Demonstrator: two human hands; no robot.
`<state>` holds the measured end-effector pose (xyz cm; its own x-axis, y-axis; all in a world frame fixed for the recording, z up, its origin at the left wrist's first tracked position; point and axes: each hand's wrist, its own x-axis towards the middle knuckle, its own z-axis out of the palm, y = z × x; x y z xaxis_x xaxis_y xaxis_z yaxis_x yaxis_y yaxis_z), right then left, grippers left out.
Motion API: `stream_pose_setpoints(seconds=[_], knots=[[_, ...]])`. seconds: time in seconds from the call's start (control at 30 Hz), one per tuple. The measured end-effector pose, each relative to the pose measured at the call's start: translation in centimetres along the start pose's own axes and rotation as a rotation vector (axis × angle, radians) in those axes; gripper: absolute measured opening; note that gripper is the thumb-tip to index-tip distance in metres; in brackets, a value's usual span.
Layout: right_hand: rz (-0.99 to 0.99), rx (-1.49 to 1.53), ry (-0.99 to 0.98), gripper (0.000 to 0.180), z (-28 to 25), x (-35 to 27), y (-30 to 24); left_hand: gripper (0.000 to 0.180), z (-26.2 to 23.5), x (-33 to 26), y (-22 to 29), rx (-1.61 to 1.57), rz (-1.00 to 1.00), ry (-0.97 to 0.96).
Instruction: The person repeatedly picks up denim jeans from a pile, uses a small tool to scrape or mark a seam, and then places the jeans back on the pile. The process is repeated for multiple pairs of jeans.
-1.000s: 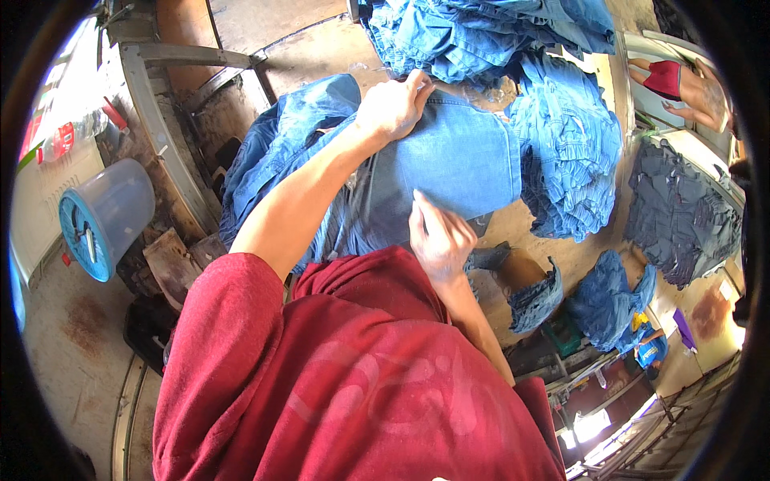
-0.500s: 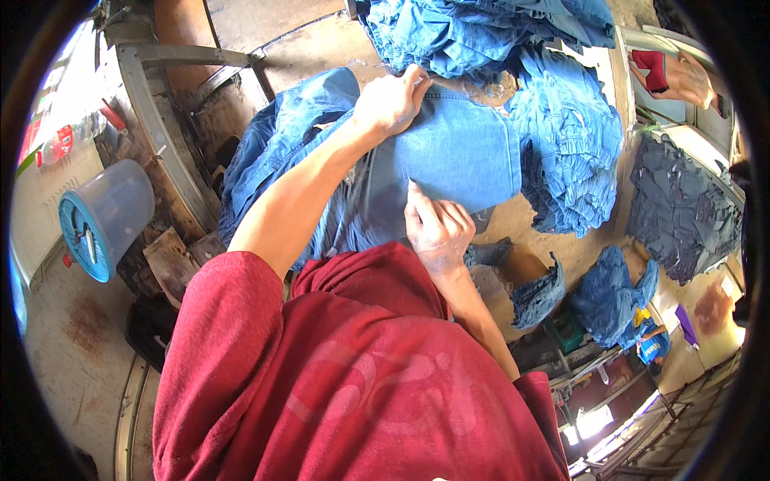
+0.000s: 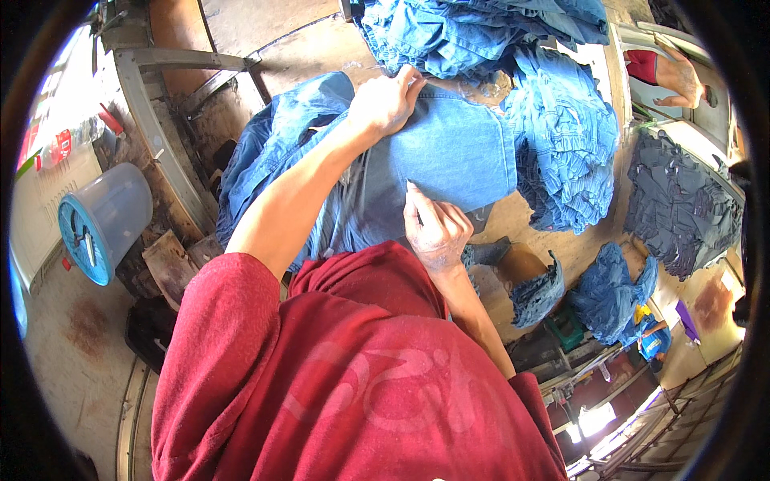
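A blue denim garment (image 3: 461, 144) is spread in front of me, its light panel pulled flat toward the right and the rest bunched at the left. My left hand (image 3: 387, 104) is closed on the far edge of the panel; what lies inside its fingers is hidden. Nearer my body, my right hand (image 3: 437, 232) has its fingers curled and pinches the denim at the panel's near side, the index fingertip against the cloth. Darker fabric shows between the two hands.
Stacks of blue denim (image 3: 561, 144) border the garment at right, with another pile (image 3: 473, 36) beyond it. Dark garments (image 3: 682, 208) lie further right. A clear bucket with a blue lid (image 3: 108, 220) is at left, beside a wooden frame (image 3: 188, 58). Another person (image 3: 674, 80) is at upper right.
Both hands keep their places on the denim, with almost no movement. The person at the upper right has shifted an arm and leans differently.
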<state>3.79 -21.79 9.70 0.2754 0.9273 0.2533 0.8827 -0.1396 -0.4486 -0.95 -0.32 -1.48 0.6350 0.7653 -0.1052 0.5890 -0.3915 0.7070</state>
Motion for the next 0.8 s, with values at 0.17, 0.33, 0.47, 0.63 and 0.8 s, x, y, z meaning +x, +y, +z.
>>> stream_pose_setpoints(seconds=[0.17, 0.33, 0.47, 0.63, 0.8], knots=[[-0.011, -0.021, -0.046, 0.023, -0.2, -0.6, 0.1, 0.028, -0.2, -0.1, 0.2, 0.02, -0.052, -0.068], [0.024, -0.023, -0.078, 0.028, -1.6, -2.7, -0.3, 0.028, -0.4, -0.1, 0.3, 0.023, -0.047, -0.059], [0.078, 0.042, -0.019, 0.024, -1.2, -2.7, -0.2, 0.027, -0.4, 0.0, 0.4, 0.03, -0.071, -0.083], [0.044, -0.006, -0.031, 0.024, 0.0, -1.4, 0.2, 0.027, -0.3, 0.0, 0.4, 0.046, -0.069, -0.074], [0.04, -0.051, -0.114, 0.023, -1.4, -2.1, -0.6, 0.026, -0.3, -0.1, 0.3, 0.038, -0.044, -0.056]])
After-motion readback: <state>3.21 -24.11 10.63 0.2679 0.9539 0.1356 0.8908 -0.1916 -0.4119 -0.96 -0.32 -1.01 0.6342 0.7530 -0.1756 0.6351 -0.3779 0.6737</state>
